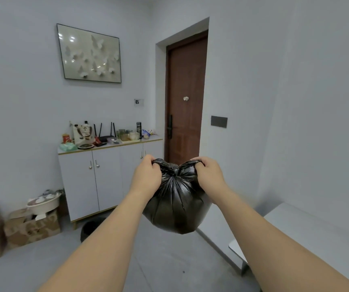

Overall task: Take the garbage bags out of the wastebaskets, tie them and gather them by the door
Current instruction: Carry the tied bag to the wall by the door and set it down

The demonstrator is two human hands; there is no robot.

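Before the brown door [185,98], a full black garbage bag [175,205] hangs in mid-air between both grips: left hand [146,175] and right hand [209,175] each close on a twisted ear beside the central knot. Below, a forearm half hides a black wastebasket [90,227].

The grey tiled floor [163,268] carries a white two-door cabinet on short wooden legs [97,180], a black round wastebasket [91,227] just in front of it, and brown cardboard boxes [32,226] to the left. The cabinet's top holds clutter — a black router with antennas [105,137], a tote bag [82,133], what may be jars — small and hard to tell.
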